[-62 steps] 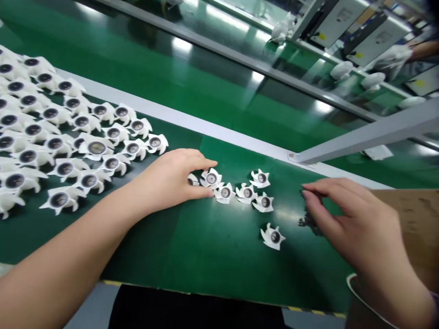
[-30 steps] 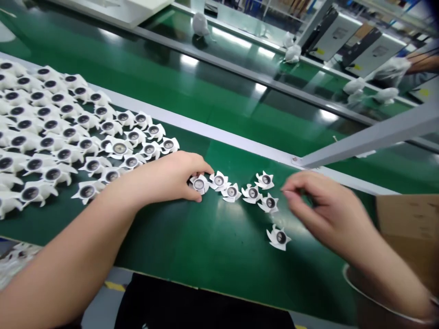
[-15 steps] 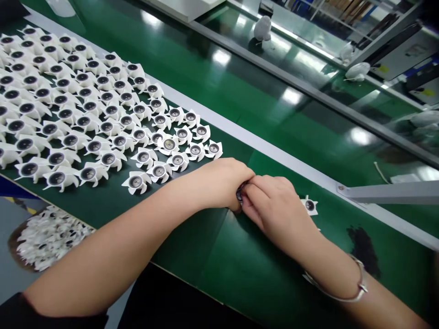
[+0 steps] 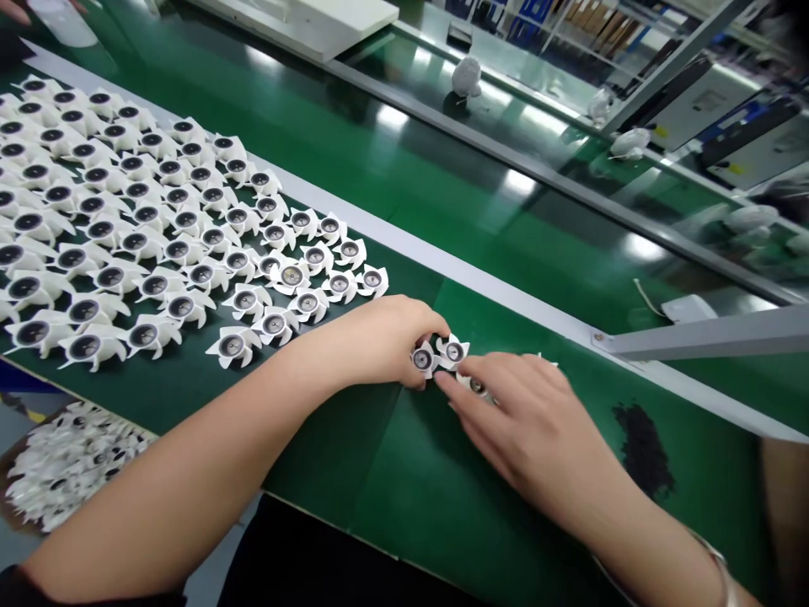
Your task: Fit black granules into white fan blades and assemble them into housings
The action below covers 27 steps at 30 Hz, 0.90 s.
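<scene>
Small white fan wheels with dark round hubs are spread over the green table. My left hand [image 4: 395,341] curls its thumb and fingers around one fan wheel [image 4: 422,360] at the middle of the table. Just right of it, touching or nearly so, is a second fan wheel [image 4: 453,351]. My right hand [image 4: 527,413] has its thumb and forefinger apart, close to these two. A third fan wheel [image 4: 476,385] is partly hidden beneath the right fingers.
Rows of fan wheels [image 4: 145,215] cover the table's left side. A container heaped with fan wheels [image 4: 69,464] stands below the table's edge. Black granules [image 4: 643,448] lie at the right. A pale rail [image 4: 404,240] runs along the back, joined by a metal bar [image 4: 701,337].
My right hand has drawn away from the left, to the right and down, and its fingers have parted. Fan wheels between the hands now show. The whole view has shifted slightly.
</scene>
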Each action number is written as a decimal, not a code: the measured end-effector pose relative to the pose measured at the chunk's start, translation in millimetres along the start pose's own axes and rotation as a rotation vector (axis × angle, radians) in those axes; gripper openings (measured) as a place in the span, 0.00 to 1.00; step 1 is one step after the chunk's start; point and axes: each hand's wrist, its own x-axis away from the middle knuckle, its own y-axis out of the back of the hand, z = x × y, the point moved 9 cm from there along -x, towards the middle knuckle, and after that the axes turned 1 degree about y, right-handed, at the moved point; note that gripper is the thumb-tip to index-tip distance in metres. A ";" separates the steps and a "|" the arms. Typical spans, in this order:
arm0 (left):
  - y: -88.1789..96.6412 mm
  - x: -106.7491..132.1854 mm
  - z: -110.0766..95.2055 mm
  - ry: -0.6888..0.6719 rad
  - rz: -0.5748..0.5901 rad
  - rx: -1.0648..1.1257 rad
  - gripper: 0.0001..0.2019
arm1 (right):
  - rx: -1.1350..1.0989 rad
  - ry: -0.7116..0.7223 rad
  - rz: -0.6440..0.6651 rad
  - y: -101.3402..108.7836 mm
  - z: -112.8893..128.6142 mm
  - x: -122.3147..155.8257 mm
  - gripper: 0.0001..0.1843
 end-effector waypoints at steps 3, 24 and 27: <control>-1.2 1.9 1.5 0.032 0.037 -0.014 0.30 | -0.054 -0.329 -0.103 19.4 -36.9 51.1 0.21; 57.0 177.3 78.9 0.418 -0.379 -0.638 0.47 | -0.092 -0.361 -0.003 -57.3 -46.3 45.1 0.56; 42.2 173.0 87.2 0.468 -0.361 -0.636 0.48 | -0.111 -0.333 0.019 -63.3 -41.3 17.8 0.54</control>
